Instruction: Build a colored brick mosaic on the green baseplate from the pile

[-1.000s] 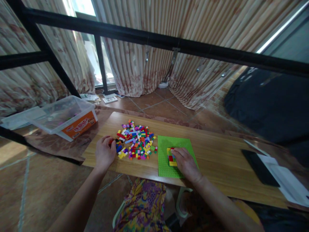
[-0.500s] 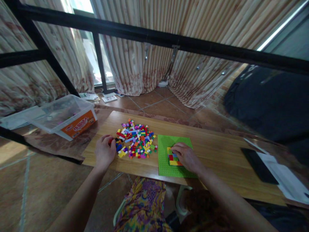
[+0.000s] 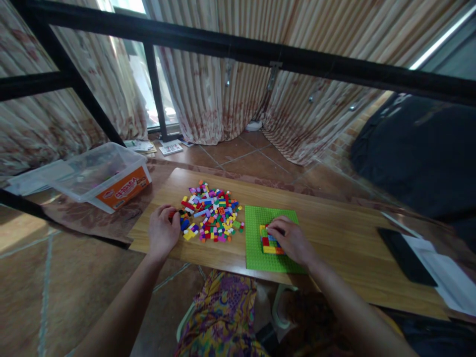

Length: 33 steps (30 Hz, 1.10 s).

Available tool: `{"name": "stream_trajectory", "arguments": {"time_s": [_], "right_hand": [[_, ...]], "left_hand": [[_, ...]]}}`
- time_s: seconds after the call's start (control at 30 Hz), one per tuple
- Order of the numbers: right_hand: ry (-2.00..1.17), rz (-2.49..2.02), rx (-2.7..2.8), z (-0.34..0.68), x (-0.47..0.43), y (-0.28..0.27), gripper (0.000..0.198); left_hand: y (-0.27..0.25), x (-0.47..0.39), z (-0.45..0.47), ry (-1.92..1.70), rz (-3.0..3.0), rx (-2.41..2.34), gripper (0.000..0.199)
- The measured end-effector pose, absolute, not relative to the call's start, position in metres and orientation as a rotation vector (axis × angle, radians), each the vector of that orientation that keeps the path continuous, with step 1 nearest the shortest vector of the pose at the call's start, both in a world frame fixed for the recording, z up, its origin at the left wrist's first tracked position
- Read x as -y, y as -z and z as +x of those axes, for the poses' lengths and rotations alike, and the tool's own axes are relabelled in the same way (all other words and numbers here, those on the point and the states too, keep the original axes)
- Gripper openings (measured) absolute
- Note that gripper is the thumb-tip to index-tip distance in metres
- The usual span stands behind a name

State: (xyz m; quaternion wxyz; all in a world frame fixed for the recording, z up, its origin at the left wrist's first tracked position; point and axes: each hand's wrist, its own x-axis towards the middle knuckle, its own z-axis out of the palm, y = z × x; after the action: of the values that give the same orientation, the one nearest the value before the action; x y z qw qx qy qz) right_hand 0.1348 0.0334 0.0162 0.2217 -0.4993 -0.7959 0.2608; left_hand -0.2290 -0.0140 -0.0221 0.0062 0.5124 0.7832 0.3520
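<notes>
My left hand (image 3: 163, 233) rests on the table at the left edge of a pile of small toy building bricks (image 3: 213, 213). Its fingers are curled, and a red brick (image 3: 172, 215) shows between thumb and fingers. On a green studded baseplate (image 3: 256, 260) sits a low block of joined bricks (image 3: 273, 250) in yellow, red, blue and orange. My right hand (image 3: 295, 242) is over this block, thumb and fingers pinched together at its upper part. Whatever those fingertips hold is hidden, and the hand covers the block's right side.
The wooden table (image 3: 342, 248) carries a dark flat tablet-like object (image 3: 405, 258) and white sheets (image 3: 439, 270) at right. A clear plastic bin (image 3: 100, 173) with an orange label stands beyond the left end. A black metal bar (image 3: 238, 44) crosses before the curtains.
The right hand has shifted slightly at the brick block, showing a little more of its blue part. My left hand stays at the pile. The whole view has moved slightly.
</notes>
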Motion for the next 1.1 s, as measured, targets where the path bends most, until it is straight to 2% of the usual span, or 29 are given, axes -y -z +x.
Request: {"name": "stream_trajectory", "arguments": {"time_s": [0.2,0.7,0.93,1.1], "right_hand": [[-0.823,-1.352,2.236,0.136,-0.041,-0.021,0.022],[-0.822,-1.337,2.197,0.135,-0.045,-0.020,0.024],[-0.826,-1.488,1.814,0.119,-0.031,-0.019,0.026],[-0.786,-1.335,2.178,0.073,0.003,-0.017,0.021]], "left_hand": [[0.023,0.014,-0.229,-1.112,1.609,-2.449,0.031],[0.020,0.013,-0.228,-1.084,1.641,-2.450,0.033],[0.021,0.014,-0.229,-1.088,1.647,-2.437,0.032],[0.021,0.014,-0.229,-1.098,1.592,-2.439,0.031]]}}
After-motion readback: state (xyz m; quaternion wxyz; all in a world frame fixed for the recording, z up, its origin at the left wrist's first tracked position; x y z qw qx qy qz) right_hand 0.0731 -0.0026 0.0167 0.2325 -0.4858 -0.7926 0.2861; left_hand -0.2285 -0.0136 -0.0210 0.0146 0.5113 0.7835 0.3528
